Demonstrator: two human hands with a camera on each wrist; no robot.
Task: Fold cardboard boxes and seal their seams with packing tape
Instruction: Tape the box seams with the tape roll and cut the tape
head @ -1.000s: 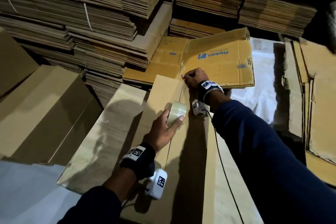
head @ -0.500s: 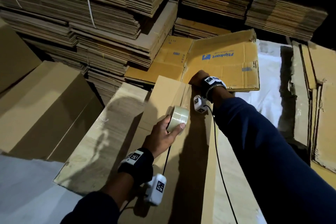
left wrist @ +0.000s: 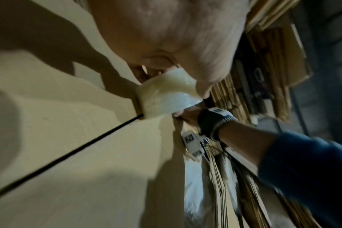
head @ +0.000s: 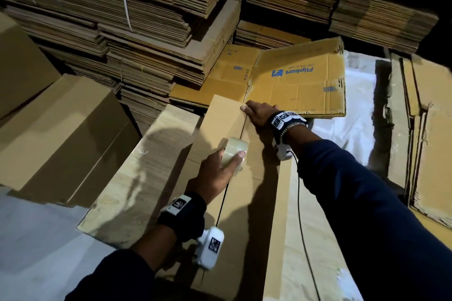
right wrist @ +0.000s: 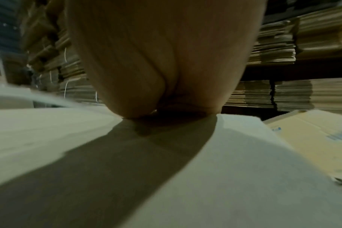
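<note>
A long tan cardboard box (head: 254, 193) lies in front of me with its centre seam (head: 221, 205) running away from me. My left hand (head: 220, 168) grips a roll of clear packing tape (head: 234, 151) that sits on the seam, thumb over its rim; the same roll (left wrist: 166, 98) shows in the left wrist view. A strip of tape runs from the roll to the box's far end. There my right hand (head: 256, 112) lies flat, pressing the tape end onto the box top (right wrist: 224, 169).
Tall stacks of flat cardboard (head: 122, 19) fill the back and left. A flattened printed carton (head: 300, 78) lies beyond the box. Folded tan boxes (head: 61, 129) stand at left, upright flat sheets (head: 420, 142) at right, and a white sheet (head: 354, 115) covers the floor.
The right hand has flattened on the far end of the box. The left hand with the tape roll stays on the seam, little changed; the view has shifted slightly.
</note>
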